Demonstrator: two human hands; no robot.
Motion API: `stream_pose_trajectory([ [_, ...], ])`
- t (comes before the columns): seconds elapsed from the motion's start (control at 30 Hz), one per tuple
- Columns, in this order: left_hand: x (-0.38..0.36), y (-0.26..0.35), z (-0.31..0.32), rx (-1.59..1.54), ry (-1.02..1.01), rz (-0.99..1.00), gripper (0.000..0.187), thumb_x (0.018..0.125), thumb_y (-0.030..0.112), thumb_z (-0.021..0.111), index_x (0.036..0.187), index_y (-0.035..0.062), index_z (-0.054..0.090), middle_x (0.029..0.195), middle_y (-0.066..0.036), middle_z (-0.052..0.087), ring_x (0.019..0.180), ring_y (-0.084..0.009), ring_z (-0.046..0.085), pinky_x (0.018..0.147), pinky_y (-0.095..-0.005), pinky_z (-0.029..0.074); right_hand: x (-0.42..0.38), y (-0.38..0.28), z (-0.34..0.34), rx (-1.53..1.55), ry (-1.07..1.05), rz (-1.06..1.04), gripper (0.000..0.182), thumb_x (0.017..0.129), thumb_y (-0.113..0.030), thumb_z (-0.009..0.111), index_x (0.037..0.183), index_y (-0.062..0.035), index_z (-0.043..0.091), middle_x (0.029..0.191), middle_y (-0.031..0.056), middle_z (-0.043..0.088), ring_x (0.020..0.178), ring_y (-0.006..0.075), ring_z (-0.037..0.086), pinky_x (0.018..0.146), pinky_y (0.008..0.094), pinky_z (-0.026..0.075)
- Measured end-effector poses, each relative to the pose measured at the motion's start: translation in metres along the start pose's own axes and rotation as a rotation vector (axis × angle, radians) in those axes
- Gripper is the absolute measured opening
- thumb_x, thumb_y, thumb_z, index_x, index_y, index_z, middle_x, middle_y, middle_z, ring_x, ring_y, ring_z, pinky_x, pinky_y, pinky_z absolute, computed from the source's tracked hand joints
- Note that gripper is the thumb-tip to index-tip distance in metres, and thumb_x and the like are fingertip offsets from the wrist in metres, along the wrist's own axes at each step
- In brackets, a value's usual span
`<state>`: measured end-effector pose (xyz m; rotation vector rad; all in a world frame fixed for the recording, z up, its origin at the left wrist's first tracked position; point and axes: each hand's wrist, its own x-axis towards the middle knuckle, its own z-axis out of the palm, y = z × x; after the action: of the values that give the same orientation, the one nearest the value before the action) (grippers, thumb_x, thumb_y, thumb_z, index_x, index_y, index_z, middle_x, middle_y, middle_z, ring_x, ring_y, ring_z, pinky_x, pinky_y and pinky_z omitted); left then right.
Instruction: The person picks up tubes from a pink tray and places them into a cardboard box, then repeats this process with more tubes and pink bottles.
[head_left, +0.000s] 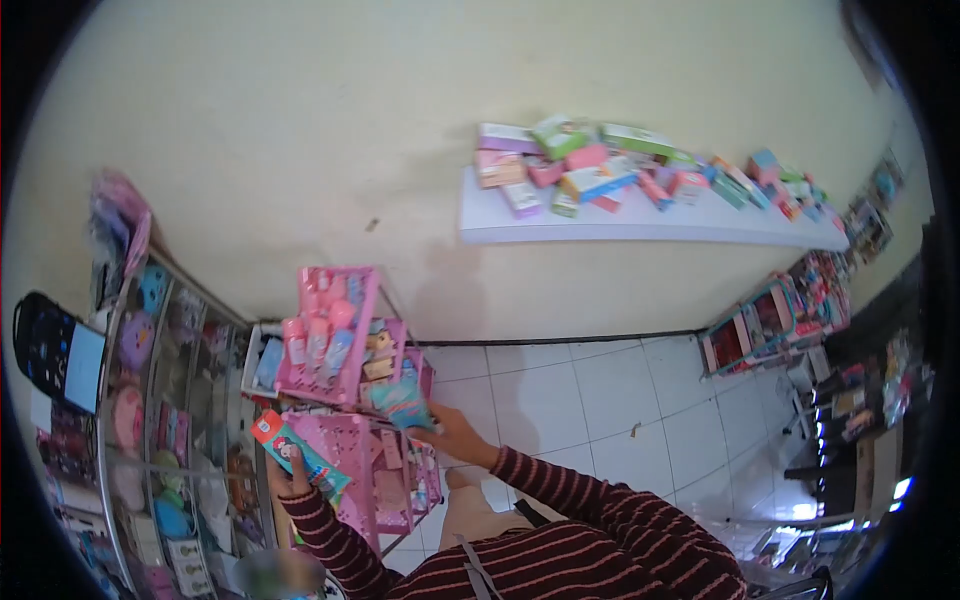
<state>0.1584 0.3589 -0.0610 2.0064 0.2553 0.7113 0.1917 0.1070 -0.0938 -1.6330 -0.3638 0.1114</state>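
Note:
My left hand (292,480) is closed round a long teal packet (312,462) with an orange end and a printed cartoon figure. It holds the packet slantwise above the top tier of the nearer pink rack (345,435). My right hand (456,436) grips the edge of a second teal packet (402,405), beside the farther pink rack (372,290). Pink and red bottles (318,335) stand on that rack's top tier, and small boxes and other goods sit on its lower tiers. Part of the left hand's fingers is hidden behind the packet.
A white wall shelf (650,228) carries many small coloured boxes (600,180). At left, a glass display case (165,400) holds plush-like items, with a black backpack (45,335) beside it. Across the tiled floor (600,400), another goods rack (755,325) stands against the wall.

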Motion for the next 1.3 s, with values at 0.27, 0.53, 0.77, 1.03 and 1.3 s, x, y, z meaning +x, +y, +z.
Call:
stream_pose_trajectory([
  [0.27, -0.158, 0.109, 0.213, -0.921, -0.789, -0.68, 0.044, 0.07, 0.031, 0.058, 0.095, -0.0013, 0.041, 0.078, -0.014, 0.052, 0.068, -0.0258, 0.055, 0.062, -0.038, 0.047, -0.201, 0.012, -0.195, 0.871, 0.518, 0.355, 0.027, 0.08, -0.02, 0.046, 0.098, -0.0007, 0.038, 0.075, 0.0103, 0.053, 0.061, 0.0173, 0.055, 0.054, 0.0278, 0.048],
  [0.53, -0.313, 0.23, 0.332, -0.696, -2.077, -0.7, 0.043, 0.074, 0.028, 0.054, 0.101, -0.0023, 0.04, 0.091, -0.015, 0.051, 0.079, -0.0251, 0.054, 0.066, -0.0362, 0.046, -0.405, -0.02, -0.259, 0.764, 1.396, -0.013, 0.028, 0.079, -0.021, 0.048, 0.097, -0.0017, 0.037, 0.074, 0.01, 0.052, 0.06, 0.0163, 0.054, 0.054, 0.0275, 0.048],
  [0.77, -0.434, 0.317, 0.397, -0.721, -2.475, -0.328, 0.048, 0.077, 0.005, 0.045, 0.12, 0.0088, 0.025, 0.1, -0.02, 0.044, 0.085, -0.0314, 0.051, 0.075, -0.0409, 0.043, -0.506, 0.01, -0.23, 0.726, 1.99, -0.278, 0.026, 0.079, -0.017, 0.048, 0.097, -0.0015, 0.038, 0.076, 0.0112, 0.052, 0.063, 0.0174, 0.055, 0.055, 0.0281, 0.048],
  [1.03, -0.529, 0.402, 0.482, -0.872, -2.822, -0.876, 0.05, 0.075, 0.013, 0.038, 0.123, 0.0086, 0.025, 0.11, -0.02, 0.039, 0.103, -0.0362, 0.039, 0.085, -0.0395, 0.036, -0.524, 0.012, -0.345, 0.831, 2.1, -0.249, 0.026, 0.08, -0.017, 0.046, 0.099, -0.0015, 0.037, 0.078, 0.0123, 0.053, 0.063, 0.0192, 0.055, 0.057, 0.0284, 0.047],
  [1.3, -0.612, 0.505, 0.559, -1.126, -2.966, -0.12, 0.064, 0.067, 0.003, 0.05, 0.123, 0.0045, 0.021, 0.111, -0.016, 0.04, 0.105, -0.0322, 0.04, 0.079, -0.0336, 0.042, -0.569, -0.022, -0.45, 0.732, 2.214, -0.428, 0.025, 0.08, -0.015, 0.046, 0.098, -0.0011, 0.037, 0.079, 0.0125, 0.053, 0.064, 0.0183, 0.055, 0.059, 0.0282, 0.047],
])
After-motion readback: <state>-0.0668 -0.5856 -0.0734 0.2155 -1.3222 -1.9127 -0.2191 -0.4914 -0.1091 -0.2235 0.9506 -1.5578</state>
